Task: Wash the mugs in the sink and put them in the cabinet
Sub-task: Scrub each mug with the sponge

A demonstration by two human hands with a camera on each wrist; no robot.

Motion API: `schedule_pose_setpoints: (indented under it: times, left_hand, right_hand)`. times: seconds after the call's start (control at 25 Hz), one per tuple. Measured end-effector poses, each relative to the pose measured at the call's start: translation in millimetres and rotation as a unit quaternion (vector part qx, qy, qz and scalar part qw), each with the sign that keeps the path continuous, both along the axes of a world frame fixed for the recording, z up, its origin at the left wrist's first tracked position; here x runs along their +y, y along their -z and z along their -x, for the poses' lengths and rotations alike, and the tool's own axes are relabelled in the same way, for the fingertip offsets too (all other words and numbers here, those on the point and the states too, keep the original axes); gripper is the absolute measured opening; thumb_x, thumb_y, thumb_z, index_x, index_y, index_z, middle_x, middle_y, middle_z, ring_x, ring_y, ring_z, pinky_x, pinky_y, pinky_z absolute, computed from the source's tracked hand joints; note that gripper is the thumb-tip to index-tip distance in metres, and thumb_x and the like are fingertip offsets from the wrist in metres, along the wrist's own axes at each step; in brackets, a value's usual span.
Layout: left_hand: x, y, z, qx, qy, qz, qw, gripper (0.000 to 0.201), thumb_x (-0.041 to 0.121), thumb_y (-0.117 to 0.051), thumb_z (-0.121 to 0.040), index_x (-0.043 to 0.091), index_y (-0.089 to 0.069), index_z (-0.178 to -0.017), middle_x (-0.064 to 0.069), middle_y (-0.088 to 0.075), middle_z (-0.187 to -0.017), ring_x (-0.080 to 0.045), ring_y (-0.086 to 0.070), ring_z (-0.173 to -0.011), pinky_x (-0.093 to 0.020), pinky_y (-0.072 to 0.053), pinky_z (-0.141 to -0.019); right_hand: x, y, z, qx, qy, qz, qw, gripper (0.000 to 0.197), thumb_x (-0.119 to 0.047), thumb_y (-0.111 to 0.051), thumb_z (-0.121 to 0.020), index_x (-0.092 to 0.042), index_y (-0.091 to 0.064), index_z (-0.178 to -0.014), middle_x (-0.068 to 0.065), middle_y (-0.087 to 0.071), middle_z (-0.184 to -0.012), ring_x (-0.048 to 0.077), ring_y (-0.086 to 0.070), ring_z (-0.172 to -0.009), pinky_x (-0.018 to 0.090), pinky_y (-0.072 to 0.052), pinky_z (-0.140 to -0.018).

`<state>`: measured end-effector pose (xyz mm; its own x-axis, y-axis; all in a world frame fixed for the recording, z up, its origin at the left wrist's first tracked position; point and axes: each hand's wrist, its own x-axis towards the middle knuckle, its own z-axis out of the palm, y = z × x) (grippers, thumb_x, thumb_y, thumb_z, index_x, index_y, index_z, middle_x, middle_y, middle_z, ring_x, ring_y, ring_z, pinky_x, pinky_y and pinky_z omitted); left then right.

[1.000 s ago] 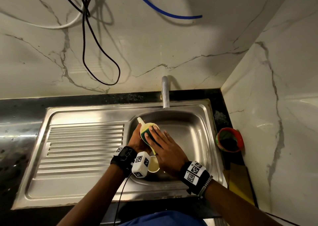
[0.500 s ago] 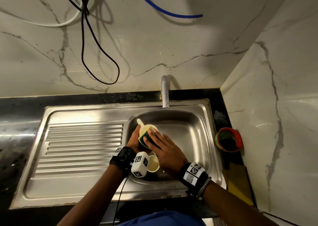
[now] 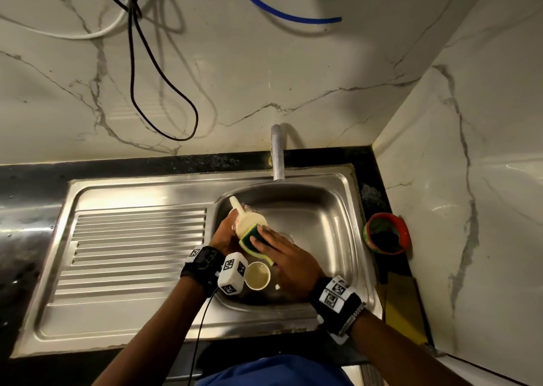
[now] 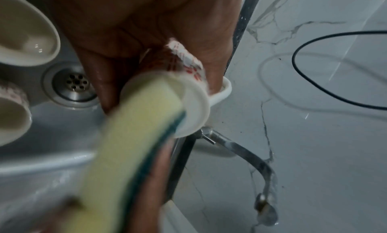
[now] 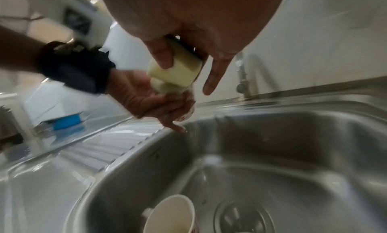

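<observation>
My left hand (image 3: 226, 232) grips a cream mug (image 3: 248, 222) with red markings, held tilted over the sink basin (image 3: 317, 218), its handle (image 3: 236, 204) pointing to the far left. In the left wrist view the fingers wrap the mug (image 4: 188, 81). My right hand (image 3: 282, 256) holds a yellow and green sponge (image 3: 249, 240) and presses it on the mug's rim; in the right wrist view its thumb lies on the sponge (image 5: 176, 71). A second mug (image 3: 257, 275) (image 5: 169, 215) stands upright in the basin below my wrists. Another mug (image 4: 12, 107) lies beside it.
The tap (image 3: 277, 156) rises behind the basin, no water running. The drain (image 4: 73, 86) is uncovered. A ribbed draining board (image 3: 132, 253) lies to the left. A red and green bowl (image 3: 386, 234) sits on the black counter at the right. Cables (image 3: 158, 77) hang on the marble wall.
The sponge has slid across the mug's mouth, toward me and lower on the rim. The mug stays in my left hand with little movement.
</observation>
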<state>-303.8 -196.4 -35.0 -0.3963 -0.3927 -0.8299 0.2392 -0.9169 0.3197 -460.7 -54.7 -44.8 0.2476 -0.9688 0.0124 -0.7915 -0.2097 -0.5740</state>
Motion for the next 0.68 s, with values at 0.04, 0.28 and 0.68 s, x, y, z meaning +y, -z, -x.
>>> schedule_pose_setpoints:
  times: [0.04,0.28,0.68]
  left_hand:
    - [2,4,-5,-0.006,0.011,0.004,1.000,0.037,0.052,-0.064,-0.090,0.017,-0.070,-0.100,-0.011,-0.072,-0.095,-0.026,-0.068,-0.089,-0.039,-0.055,-0.082]
    - [33,7,-3,-0.123,0.120,0.245,0.954,0.049,0.019,-0.084,-0.052,0.021,-0.073,-0.099,-0.008,-0.074,-0.093,-0.023,-0.070,-0.084,-0.042,-0.056,-0.079]
    - [54,3,31,-0.334,0.373,0.489,0.714,0.091,0.044,-0.093,-0.048,0.036,-0.039,-0.121,0.014,-0.066,-0.101,-0.018,-0.067,-0.094,-0.037,-0.055,-0.082]
  right_hand:
    - [0,-3,8,-0.054,0.040,-0.027,0.997,0.068,-0.018,-0.049,-0.095,-0.034,-0.037,-0.160,-0.004,-0.035,-0.168,0.013,-0.033,-0.154,0.031,-0.036,-0.122]
    - [-12,-13,32,-0.448,0.381,-0.211,0.781,0.049,-0.018,-0.054,-0.106,-0.047,-0.045,-0.145,0.001,-0.050,-0.152,0.025,-0.057,-0.130,0.044,-0.056,-0.101]
    - [-15,-45,36,-0.282,0.345,-0.335,0.830,0.038,-0.055,-0.077,-0.085,-0.024,-0.072,-0.106,0.003,-0.073,-0.105,0.022,-0.076,-0.087,0.038,-0.065,-0.062]
